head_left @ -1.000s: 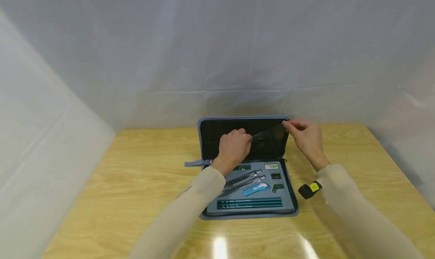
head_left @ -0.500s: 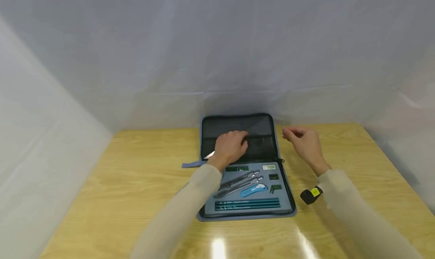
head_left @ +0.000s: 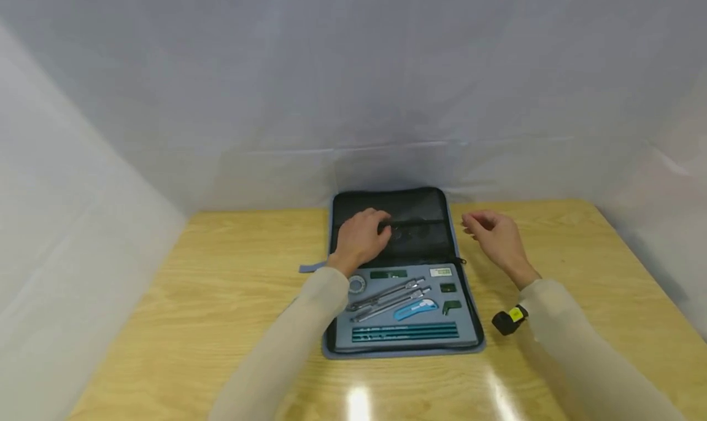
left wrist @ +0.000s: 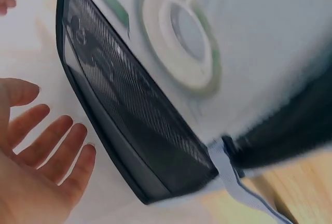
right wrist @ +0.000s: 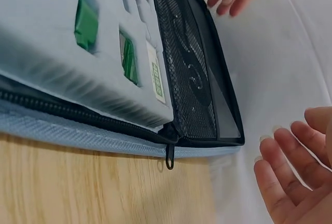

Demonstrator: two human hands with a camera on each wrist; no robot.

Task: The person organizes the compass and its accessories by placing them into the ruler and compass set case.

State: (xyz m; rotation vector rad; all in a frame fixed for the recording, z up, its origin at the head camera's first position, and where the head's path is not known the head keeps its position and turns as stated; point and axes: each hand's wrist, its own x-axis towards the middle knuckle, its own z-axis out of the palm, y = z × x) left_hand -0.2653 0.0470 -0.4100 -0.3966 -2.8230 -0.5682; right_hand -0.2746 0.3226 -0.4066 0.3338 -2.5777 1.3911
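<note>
An open zip case of drawing tools lies on the table, its dark lid [head_left: 425, 203] leaning up at the back. My left hand [head_left: 359, 237] hovers in front of the lid's left half, fingers spread and holding nothing. Off the lid's right edge is my right hand [head_left: 497, 240], fingers loosely bent, nothing in them. Through the lid's mesh pocket [right wrist: 184, 89] a flat shape with curly outlines shows. The grey tray [head_left: 386, 344] holds dark-green pencils [head_left: 405, 332], two metal compasses [head_left: 386, 298], a blue utility knife [head_left: 415, 309], an eraser [head_left: 440, 272] and a tape roll [left wrist: 155, 22].
Small green pieces [head_left: 450, 306] also sit in the tray. A fabric strap [head_left: 312, 267] sticks out left of the case, and a zip pull [right wrist: 169, 156] hangs at its right. White sheeting [head_left: 265, 175] rises behind the wooden table [head_left: 232, 286].
Both hands have let go at the lid: a thin edge stretched between them a second ago. The left hand has drawn back leftward; the lid's right edge has shifted left.
</note>
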